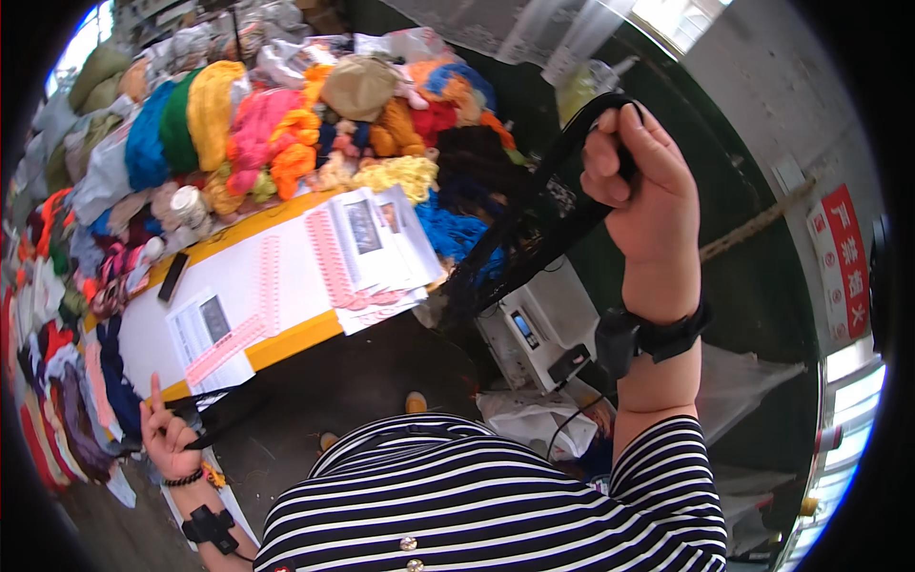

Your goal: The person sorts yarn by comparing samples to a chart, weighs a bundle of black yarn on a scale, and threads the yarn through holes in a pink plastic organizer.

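My right hand [639,172] is raised at the upper right, its fingers closed round a skein of black yarn [548,224]. From that hand the strands hang down and to the left, past the table's right end. My left hand [172,443] is low on the left, by the table's near corner. Its index finger points up while the other fingers curl, and a dark strand of the yarn shows at them. Both wrists wear black straps.
A white-topped table with yellow edges [295,338] holds printed sheets [372,238], pink perforated strips [270,286] and a black phone [172,277]. Behind lie heaped colourful yarn skeins [214,105]. A white scale-like device [538,324] and a plastic bag [543,424] are below my right arm.
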